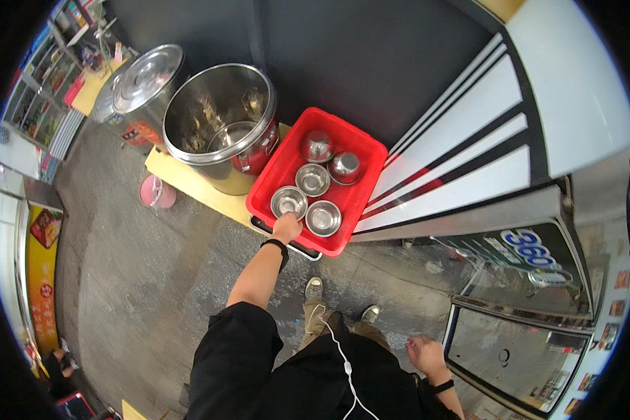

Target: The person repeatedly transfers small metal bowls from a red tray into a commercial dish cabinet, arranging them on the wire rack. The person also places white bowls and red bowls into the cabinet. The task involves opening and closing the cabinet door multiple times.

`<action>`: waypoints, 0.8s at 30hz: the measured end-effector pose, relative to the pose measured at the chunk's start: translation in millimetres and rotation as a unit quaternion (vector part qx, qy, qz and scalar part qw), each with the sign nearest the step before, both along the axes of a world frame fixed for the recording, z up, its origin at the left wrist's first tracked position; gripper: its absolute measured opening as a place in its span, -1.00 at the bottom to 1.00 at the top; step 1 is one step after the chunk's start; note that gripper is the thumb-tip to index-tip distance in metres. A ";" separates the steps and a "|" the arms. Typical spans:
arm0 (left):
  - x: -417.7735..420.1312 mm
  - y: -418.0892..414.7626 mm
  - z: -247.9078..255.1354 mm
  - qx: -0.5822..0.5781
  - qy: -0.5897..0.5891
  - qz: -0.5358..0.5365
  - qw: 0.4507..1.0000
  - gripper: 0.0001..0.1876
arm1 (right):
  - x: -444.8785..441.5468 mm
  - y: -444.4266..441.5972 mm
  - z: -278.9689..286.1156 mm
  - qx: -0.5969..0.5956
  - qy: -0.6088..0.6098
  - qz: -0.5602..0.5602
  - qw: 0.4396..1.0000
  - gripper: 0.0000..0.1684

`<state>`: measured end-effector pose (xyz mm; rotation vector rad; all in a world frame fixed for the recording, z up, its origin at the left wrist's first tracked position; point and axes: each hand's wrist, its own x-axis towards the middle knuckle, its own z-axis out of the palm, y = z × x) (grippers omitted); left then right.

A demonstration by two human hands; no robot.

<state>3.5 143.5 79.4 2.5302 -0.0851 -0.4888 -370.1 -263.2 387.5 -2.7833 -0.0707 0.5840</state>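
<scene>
My left hand pinches the near rim of a stainless steel bowl, which sits open side up in a red plastic tub. Beside it stands another upright steel bowl, and a third upright bowl lies farther in. Two more steel bowls, a rear one and one by the right wall, appear to rest upside down. Low at my right side hangs my right hand, away from the tub. Its fingers are loosely curled, and whatever its palm might hold is hidden.
A large open steel barrel stands left of the tub on a yellow bench. Farther left is a lidded steel barrel. A pink bucket stands on the floor. To the right is a glass-fronted cabinet. Another person is at lower left.
</scene>
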 end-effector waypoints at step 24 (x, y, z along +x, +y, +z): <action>-216.4 -300.7 241.6 -0.056 -0.093 -0.417 0.903 -0.64 | -83.0 -244.3 -18.2 0.020 -0.251 -0.155 0.955 -0.83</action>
